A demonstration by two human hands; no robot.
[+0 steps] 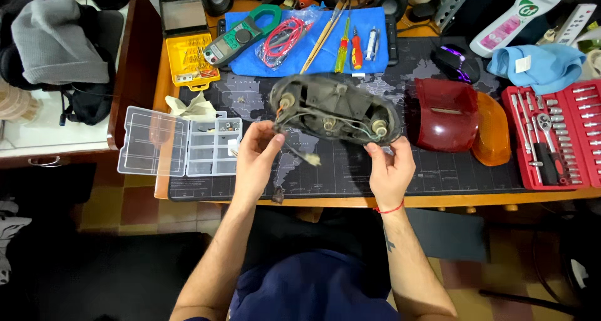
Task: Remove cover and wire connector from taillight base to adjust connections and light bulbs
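Observation:
A dark, dusty vehicle lamp housing (pixel 335 108) with bulb sockets and thin wires is held up over the black desk mat (pixel 438 171). My left hand (pixel 255 158) grips its lower left edge, near a dangling white connector (pixel 311 159). My right hand (pixel 389 171) holds its lower right end, by the right socket. To the right of the housing, a red lens (pixel 443 114) and an orange lens (pixel 493 130) lie on the mat.
A clear parts organiser (pixel 181 142) lies open at the left. A red socket set (pixel 554 136) sits at the right. At the back are a blue cloth (pixel 369 42) with screwdrivers, a green clamp meter (pixel 241 33), a yellow bit case (pixel 190 58) and a computer mouse (pixel 456 61).

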